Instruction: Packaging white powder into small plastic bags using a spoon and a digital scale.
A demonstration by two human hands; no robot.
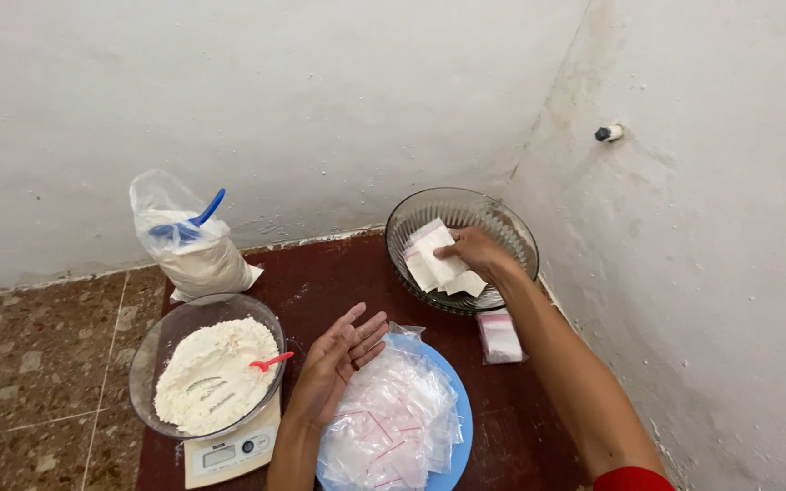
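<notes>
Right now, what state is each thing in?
Left hand: open, palm up, empty.
Right hand: gripping a filled white packet inside the ribbed glass bowl.
Clear bowl of white flour: part full, on the scale.
Plastic flour bag: open, upright.
Blue plate: piled with empty zip bags.

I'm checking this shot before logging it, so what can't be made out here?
- Scale: display too small; the flour bowl covers its platform.
- Right hand: fingertips hidden behind the packets in the glass bowl.
- Plate: cut off by the bottom edge, mostly under empty bags.
- Left hand: open, holding nothing.
</notes>
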